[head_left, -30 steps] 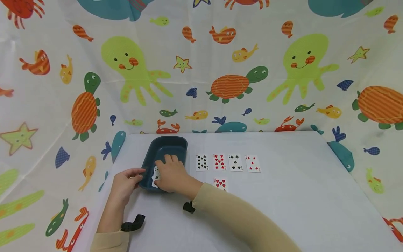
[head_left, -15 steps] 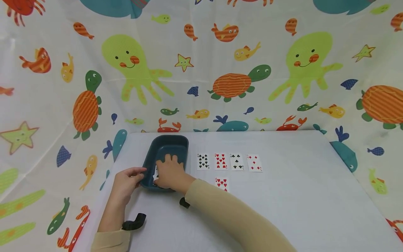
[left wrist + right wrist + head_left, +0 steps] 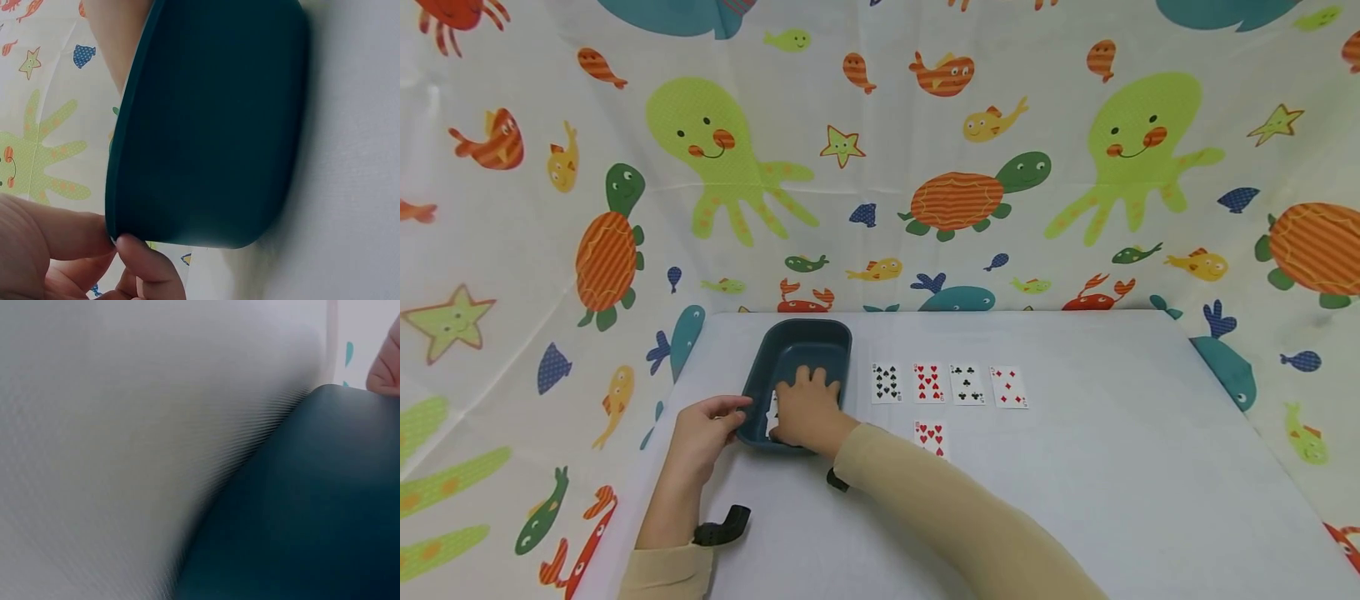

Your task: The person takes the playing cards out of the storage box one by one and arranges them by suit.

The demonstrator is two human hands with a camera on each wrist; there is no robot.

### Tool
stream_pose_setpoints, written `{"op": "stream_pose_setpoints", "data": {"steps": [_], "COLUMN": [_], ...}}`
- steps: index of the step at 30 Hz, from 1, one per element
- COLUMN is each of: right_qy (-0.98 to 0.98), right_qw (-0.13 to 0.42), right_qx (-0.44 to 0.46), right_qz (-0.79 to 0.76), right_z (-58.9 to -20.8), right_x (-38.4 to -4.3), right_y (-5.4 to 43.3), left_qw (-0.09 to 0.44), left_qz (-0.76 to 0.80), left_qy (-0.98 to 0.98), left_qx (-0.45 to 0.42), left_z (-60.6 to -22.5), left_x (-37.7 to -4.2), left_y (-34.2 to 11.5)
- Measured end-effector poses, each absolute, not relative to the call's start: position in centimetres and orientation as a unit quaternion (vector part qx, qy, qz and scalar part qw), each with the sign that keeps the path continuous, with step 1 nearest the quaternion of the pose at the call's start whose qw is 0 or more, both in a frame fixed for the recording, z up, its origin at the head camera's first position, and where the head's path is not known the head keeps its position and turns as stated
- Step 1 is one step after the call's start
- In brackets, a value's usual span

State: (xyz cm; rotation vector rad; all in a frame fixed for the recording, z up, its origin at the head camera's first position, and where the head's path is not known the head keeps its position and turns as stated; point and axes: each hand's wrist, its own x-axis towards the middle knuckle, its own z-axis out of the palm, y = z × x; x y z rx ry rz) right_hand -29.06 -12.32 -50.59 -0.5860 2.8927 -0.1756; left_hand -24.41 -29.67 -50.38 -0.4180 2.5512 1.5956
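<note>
A dark teal tray point(image 3: 757, 354) stands on the table's left part. My left hand point(image 3: 700, 437) holds its near-left rim, and the left wrist view shows the thumb and a finger pinching the rim's corner. Inside the tray is my right hand point(image 3: 811, 410), with its fingers reaching down over playing cards. A white card edge point(image 3: 772, 414) with a black mark shows left of the hand; the rest is covered. Whether the right fingers grip a card is hidden. In the right wrist view only the tray's outer wall point(image 3: 300, 500) and a bit of a hand point(image 3: 386, 369) appear.
Face-up cards lie in a row right of the tray: a spade card point(image 3: 886, 383), a heart card point(image 3: 928, 383), a club card point(image 3: 967, 385) and a diamond card point(image 3: 1009, 387). Another heart card point(image 3: 931, 438) lies nearer, partly behind the right sleeve point(image 3: 955, 508). A sea-animal cloth point(image 3: 880, 75) hangs behind.
The right forearm has shifted slightly left, and the right hand covers a bit more of the card in the tray. The left hand keeps its hold. The whole head view has drifted slightly.
</note>
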Motion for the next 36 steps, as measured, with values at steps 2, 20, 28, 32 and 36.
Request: {"op": "stream_pose_setpoints", "data": {"steps": [2,20,28,32,36], "right_qy": [0.975,0.972,0.965,0.960,0.952], "right_qw": [0.093,0.068,0.035,0.026,0.028], "right_qx": [-0.196,-0.200,-0.229,-0.252,-0.280], "right_qz": [-0.056,-0.104,-0.120,-0.118,-0.118], "right_z": [-50.9,-51.5,-50.8,-50.5,-50.1], "right_x": [-29.2,-29.5,-29.7,-30.1,-30.5], "right_y": [-12.5,-12.4,-11.9,-11.7,-11.4], "left_qw": [0.052,0.060,0.060,0.060,0.058], "left_qz": [0.525,0.524,0.524,0.522,0.522], "left_qy": [0.838,0.838,0.838,0.839,0.840], "left_qx": [-0.137,-0.140,-0.137,-0.138,-0.138], "left_z": [-50.3,-50.3,-50.6,-50.5,-50.5], "left_x": [-24.4,-24.4,-24.6,-24.7,-24.7], "left_y": [-29.6,-29.6,-29.8,-29.8,-29.8]}}
